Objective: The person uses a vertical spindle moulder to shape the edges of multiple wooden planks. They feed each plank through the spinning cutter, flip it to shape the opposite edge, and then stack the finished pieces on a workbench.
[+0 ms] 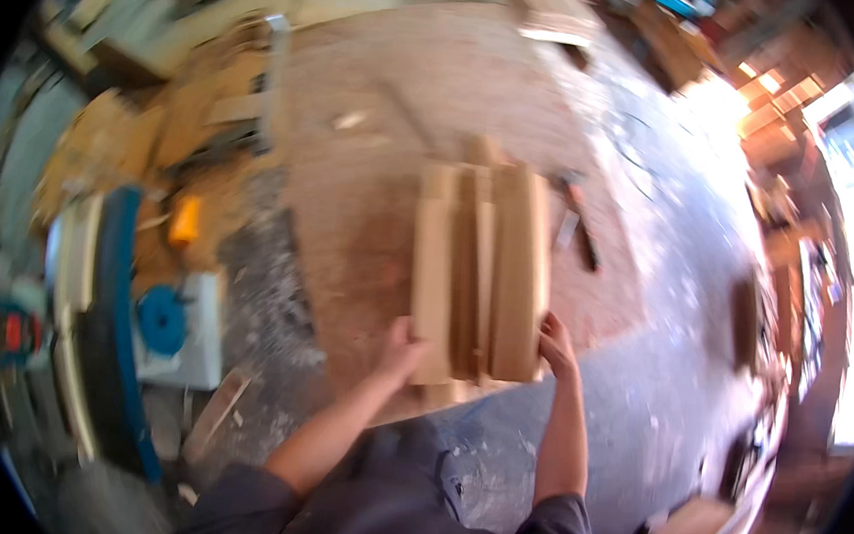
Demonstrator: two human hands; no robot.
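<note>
In front of me is a bundle of long wooden boards (pixel 522 274), set side by side with a darker gap and a thin strip between them. My left hand (pixel 402 350) is closed on its near left edge. On the opposite edge my right hand (pixel 558 346) grips the outermost board, fingers bent against its side. Some wood pokes out beneath the near end and beyond the far end. Just right of the boards lies a hammer (pixel 582 229) with a dark and red handle. The picture is blurred, so finger detail is soft.
A large plywood sheet (pixel 352 201) lies under the boards on the grey floor (pixel 513 455). To the left stand a blue-edged machine (pixel 122 323), a blue disc (pixel 161 319) and a yellow object (pixel 185 220). Stacked boards (pixel 552 11) sit at the far side.
</note>
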